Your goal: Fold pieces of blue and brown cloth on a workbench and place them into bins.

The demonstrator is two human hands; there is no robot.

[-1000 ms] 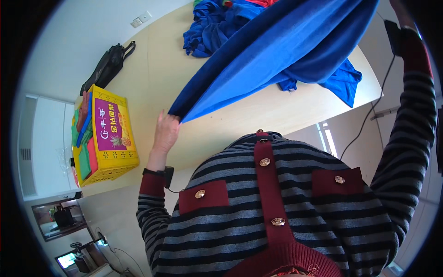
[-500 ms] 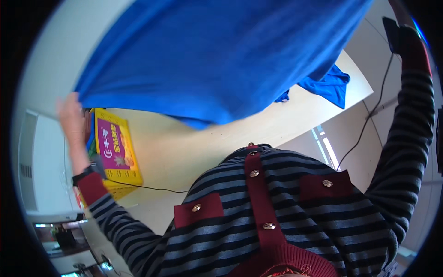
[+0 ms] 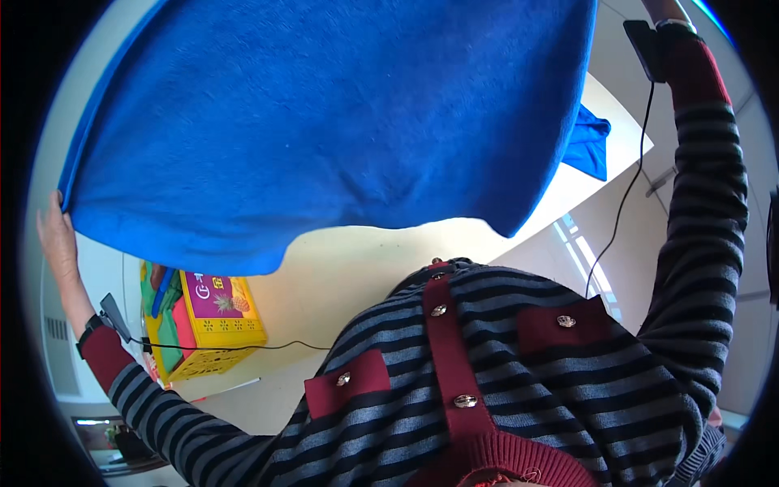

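Observation:
A large blue cloth (image 3: 349, 122) with a soft, slightly fuzzy surface is spread out in the air over the table, its lower edge hanging in a wavy line. At its left corner my left hand (image 3: 58, 235) grips the edge, the fingertips partly behind the cloth. My right hand (image 3: 667, 10) is raised at the upper right; only the part near the wrist shows, and its fingers lie beyond the top of the picture. On the table behind the spread cloth lies another piece of blue fabric (image 3: 588, 146), mostly covered from sight.
The pale table (image 3: 357, 253) stretches in front of me. At its left stands a yellow plastic basket (image 3: 231, 337) with a purple panel, holding colored items. Thin black cables (image 3: 629, 203) run from the devices on both my wrists.
My left hand has moved outward and down, drawing the cloth's corner left. The cloth is spread flatter and hangs lower over the basket. My right arm has shifted slightly up and inward.

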